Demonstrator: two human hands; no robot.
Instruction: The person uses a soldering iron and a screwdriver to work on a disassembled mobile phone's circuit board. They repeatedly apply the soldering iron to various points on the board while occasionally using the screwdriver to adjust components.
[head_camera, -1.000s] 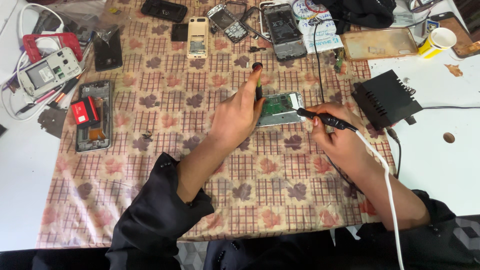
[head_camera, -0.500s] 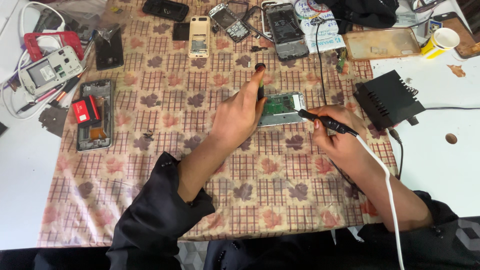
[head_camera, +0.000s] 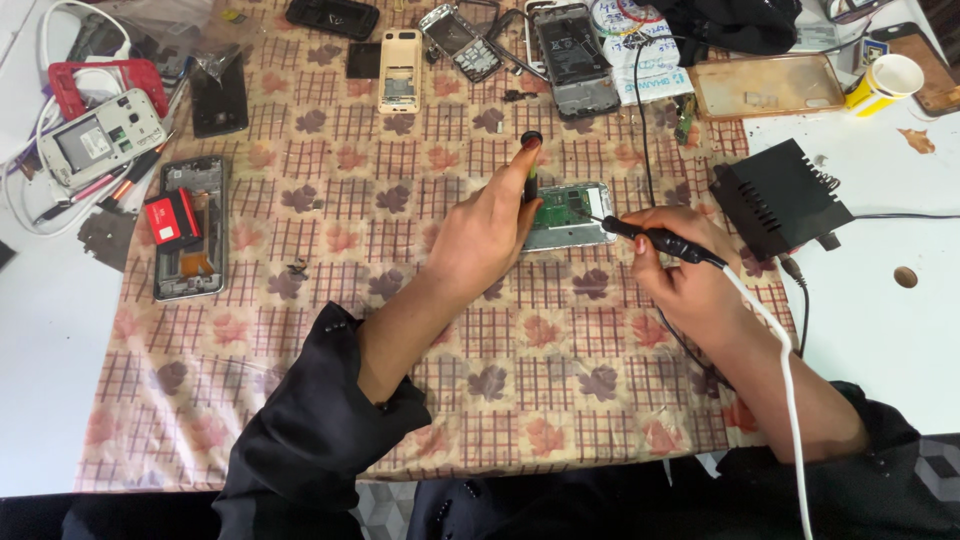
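An opened phone with a green circuit board (head_camera: 570, 213) lies on the checked leaf-pattern cloth (head_camera: 340, 330) near the middle of the table. My left hand (head_camera: 487, 238) grips a black-handled screwdriver (head_camera: 529, 160) held upright at the phone's left edge. My right hand (head_camera: 680, 268) holds a black soldering iron (head_camera: 660, 240) like a pen, its tip resting on the board's right side. A white cord (head_camera: 780, 370) runs from the iron back along my right forearm.
A black power box (head_camera: 778, 198) sits right of the phone. Several dismantled phones and frames lie along the far edge and left side, including one with a red battery (head_camera: 172, 217). A yellow paper cup (head_camera: 882, 80) stands far right.
The view has shifted slightly. Both hands stay on the phone with the same tools, with hardly any movement.
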